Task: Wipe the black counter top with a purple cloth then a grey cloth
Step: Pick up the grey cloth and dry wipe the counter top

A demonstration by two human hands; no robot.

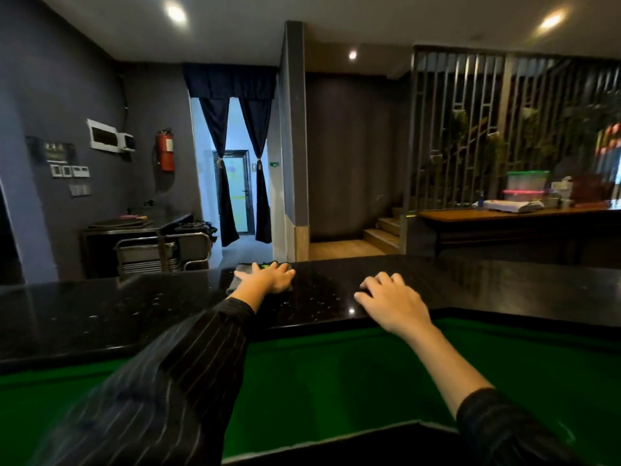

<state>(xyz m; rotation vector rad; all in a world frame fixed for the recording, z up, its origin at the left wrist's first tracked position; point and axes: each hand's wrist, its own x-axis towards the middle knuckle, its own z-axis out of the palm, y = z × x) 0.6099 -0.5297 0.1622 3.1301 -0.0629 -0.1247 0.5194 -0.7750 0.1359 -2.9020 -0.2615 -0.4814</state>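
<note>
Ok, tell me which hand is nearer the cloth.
Left. The left hand presses on the grey cloth; the right hand rests on the black counter top, off to its right.

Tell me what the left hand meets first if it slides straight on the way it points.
Likely only the far edge of the glossy black counter top; the left hand, pressing the grey cloth, is nearly there.

The black surface (100,314) is glossy and speckled, perhaps polished stone. The grey cloth (236,282) on it looks soft and matt. The trolley (161,252) behind is metal.
</note>
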